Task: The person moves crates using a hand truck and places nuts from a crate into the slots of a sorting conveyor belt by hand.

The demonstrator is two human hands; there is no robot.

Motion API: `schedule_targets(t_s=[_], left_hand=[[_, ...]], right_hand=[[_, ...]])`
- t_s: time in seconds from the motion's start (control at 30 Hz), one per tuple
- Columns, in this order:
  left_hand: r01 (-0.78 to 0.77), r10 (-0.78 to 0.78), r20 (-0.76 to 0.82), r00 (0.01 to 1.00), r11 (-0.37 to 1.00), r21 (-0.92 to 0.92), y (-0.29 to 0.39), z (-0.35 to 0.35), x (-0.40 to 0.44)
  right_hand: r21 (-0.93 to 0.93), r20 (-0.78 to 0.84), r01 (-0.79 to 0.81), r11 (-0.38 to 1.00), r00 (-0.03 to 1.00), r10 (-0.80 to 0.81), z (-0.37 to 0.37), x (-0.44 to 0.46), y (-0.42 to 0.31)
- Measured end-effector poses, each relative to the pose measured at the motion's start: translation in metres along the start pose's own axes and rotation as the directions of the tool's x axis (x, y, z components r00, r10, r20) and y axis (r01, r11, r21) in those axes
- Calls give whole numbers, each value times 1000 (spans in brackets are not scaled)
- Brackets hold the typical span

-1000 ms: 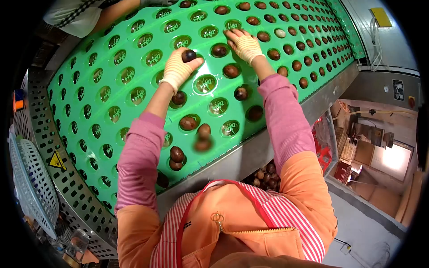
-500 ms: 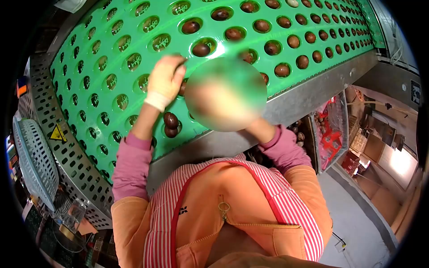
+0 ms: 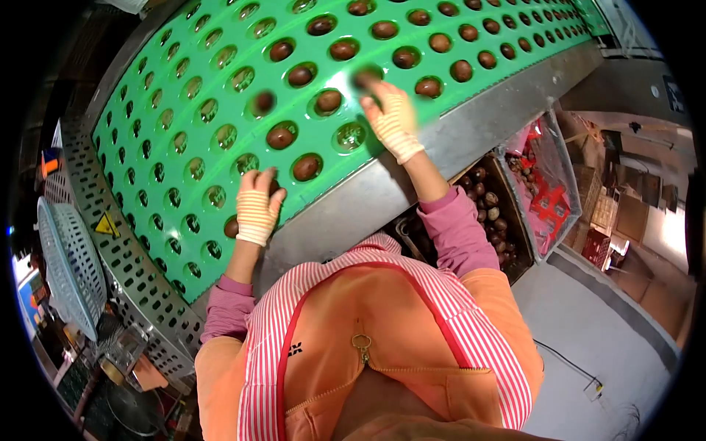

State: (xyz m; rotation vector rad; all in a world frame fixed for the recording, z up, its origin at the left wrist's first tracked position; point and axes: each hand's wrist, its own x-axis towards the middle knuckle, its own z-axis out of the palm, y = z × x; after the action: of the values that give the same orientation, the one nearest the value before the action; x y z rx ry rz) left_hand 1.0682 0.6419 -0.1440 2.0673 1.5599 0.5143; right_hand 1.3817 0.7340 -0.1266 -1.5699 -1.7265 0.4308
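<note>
Round brown fruits, like this one, sit one by one in cups sunk into the big green sheet. The cups seem to be there so the fruits cannot roll about. The rows with fruit run up and away to the right. Other cups, mostly on the left, show shiny pale marks inside.

The right hand reaches over the sheet, with its fingertips by a dark, blurry fruit. I cannot tell if it grips that fruit. The left hand is low, close to the near edge, with its fingers bent down. Something dark shows between fingers and thumb, but I cannot tell if it is gripped. Another fruit is just beside this hand. Both hands wear stretchy, stripy wraps that leave the fingertips bare, maybe so they can feel the fruit.

The fruits are smooth, a bit shiny, and shaped like little eggs. The green sheet looks slick and bendy, like plastic. A flat, hard gray metal edge runs along its near side. More fruits lie in a heap in a box below that edge, close to the person, perhaps to be easy to reach.
</note>
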Motion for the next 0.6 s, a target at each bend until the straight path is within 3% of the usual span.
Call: schedule_targets(t_s=[0.03,0.07,0.13,0.2,0.27,0.3,0.4,0.47,0.5,0.6], left_hand=[[-88,83,-165,983,996,-24,3,5,11],[-216,228,-177,957,973,87,27,-4,29],[-298,311,-21,950,928,223,66,2,69],[-357,316,176,932,881,310,99,22,98],[-403,314,320,894,876,265,109,53,110],[-455,321,386,865,827,331,121,57,114],[-447,393,270,879,876,181,126,63,113],[-409,399,92,912,895,177,111,56,120],[-373,380,7,925,906,199,97,49,128],[-222,319,-275,907,917,332,57,21,150]], right_hand=[[-64,-82,-97,993,992,92,0,-11,13],[-70,9,-145,987,989,146,-5,-13,18],[-85,17,47,995,999,-46,-6,-31,18],[-114,-68,76,991,994,-84,-24,-32,6],[-193,-183,116,974,971,-152,-38,-13,44],[-277,-186,44,960,977,-99,-51,-3,66],[-472,-284,-194,860,957,61,-87,39,115],[-579,-214,-124,806,977,-4,-99,63,124],[-630,-75,44,775,990,-117,-98,75,143],[-585,189,173,793,979,-74,-80,102,167]])
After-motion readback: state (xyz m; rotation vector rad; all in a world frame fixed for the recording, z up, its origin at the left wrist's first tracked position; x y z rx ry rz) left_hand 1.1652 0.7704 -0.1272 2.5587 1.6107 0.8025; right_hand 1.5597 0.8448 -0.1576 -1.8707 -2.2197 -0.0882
